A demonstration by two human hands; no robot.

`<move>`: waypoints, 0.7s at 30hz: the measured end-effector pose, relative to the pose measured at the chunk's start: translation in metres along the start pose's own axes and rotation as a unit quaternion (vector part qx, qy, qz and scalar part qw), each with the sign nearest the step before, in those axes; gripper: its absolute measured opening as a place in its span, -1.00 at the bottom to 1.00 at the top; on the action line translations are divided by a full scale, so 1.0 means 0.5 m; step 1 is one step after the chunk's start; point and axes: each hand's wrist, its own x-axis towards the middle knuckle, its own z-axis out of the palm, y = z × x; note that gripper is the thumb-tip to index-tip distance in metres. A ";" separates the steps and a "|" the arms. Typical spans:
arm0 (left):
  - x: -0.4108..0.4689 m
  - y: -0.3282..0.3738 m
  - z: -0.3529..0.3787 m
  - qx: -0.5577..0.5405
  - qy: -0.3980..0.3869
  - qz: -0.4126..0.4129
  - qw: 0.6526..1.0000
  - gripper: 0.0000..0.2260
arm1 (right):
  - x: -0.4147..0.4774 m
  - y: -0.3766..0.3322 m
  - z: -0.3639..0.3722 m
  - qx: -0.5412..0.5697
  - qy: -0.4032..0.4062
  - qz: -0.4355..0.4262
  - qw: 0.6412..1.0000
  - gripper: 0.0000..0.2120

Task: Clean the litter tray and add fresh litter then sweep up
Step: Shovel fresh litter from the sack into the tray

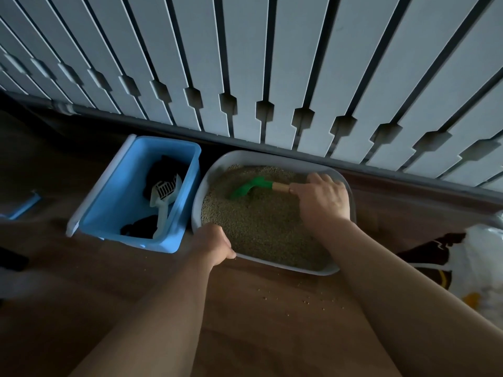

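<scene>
Hands are both down at the tray, so take everything from them. Far out to the left of the left hand [215, 244], a blue piece [23, 206] is cut off by the frame edge, and below it sits a dark shape [11, 259] too dim to name. Nearer, just beside that hand's left, stands a blue bin [114, 191]. A white slotted scoop [164, 194] leans inside it on some black material [160, 170] that I cannot make out in the shadow.

The left hand itself grips the near left corner of the litter tray [288, 266], fingers curled over the rim with their tips hidden inside. The tray sits on the wooden floor [258, 336], between the two hands and close to the slatted white panelling [245, 63] behind. It is filled with greenish-brown litter [261, 227].

Between the hands, the green scoop [249, 187] has its blade dug into the litter, with the tip buried. Its wooden handle [281, 187] runs rightward into the right hand [322, 198], which is wrapped tight around it, so the handle's end is hidden in the fist. That hand hovers over the tray's far right part.

Below the right forearm, a few spilled grains [307, 302] dot the floor. To the right of that hand a white bag [476, 257] with dark and yellow print is cut off at the edge, its lettering unreadable.
</scene>
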 end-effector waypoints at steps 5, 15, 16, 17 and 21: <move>-0.003 0.006 0.003 0.030 0.001 0.007 1.000 -0.83 | -0.030 0.058 0.003 0.000 -0.015 0.044 0.999 -0.61; -0.020 0.045 0.047 0.126 0.000 0.021 0.992 -0.87 | -0.130 0.159 -0.039 -0.021 -0.006 0.102 0.995 -0.70; -0.025 0.058 0.054 0.124 -0.009 0.026 0.992 -0.88 | -0.142 0.167 -0.044 -0.015 -0.002 0.109 0.994 -0.69; -0.029 0.067 0.059 0.120 -0.019 0.030 0.992 -0.89 | -0.151 0.170 -0.048 -0.002 -0.001 0.117 0.993 -0.68; -0.048 0.098 0.086 0.113 -0.057 0.054 0.990 -0.83 | -0.204 0.194 -0.051 0.034 -0.009 0.163 0.986 -0.67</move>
